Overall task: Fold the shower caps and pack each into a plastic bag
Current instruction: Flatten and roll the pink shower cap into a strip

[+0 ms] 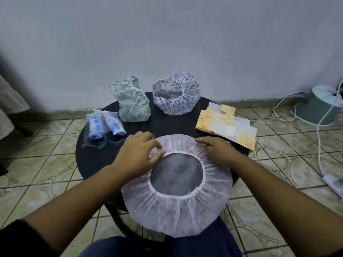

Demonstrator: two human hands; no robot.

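Note:
A pink-patterned shower cap (176, 212) lies spread flat, opening up, on the near half of a small round black table (163, 125); its near edge hangs over the table. My left hand (138, 154) pinches the cap's ruffled rim at its far left. My right hand (216, 150) rests on the far right rim with fingers laid flat. Behind stand a green-patterned cap (132, 101) and a purple-patterned cap (176, 94). At the left lie clear plastic bags with rolled blue caps (104, 125). A stack of yellow-edged plastic bags (227, 125) lies at the right.
The table stands on a tiled floor (289, 160) close to a white wall. A pale green round bin (319, 104) and white cables with a power strip (334, 182) are at the far right. My knees in blue trousers (161, 245) are under the near edge.

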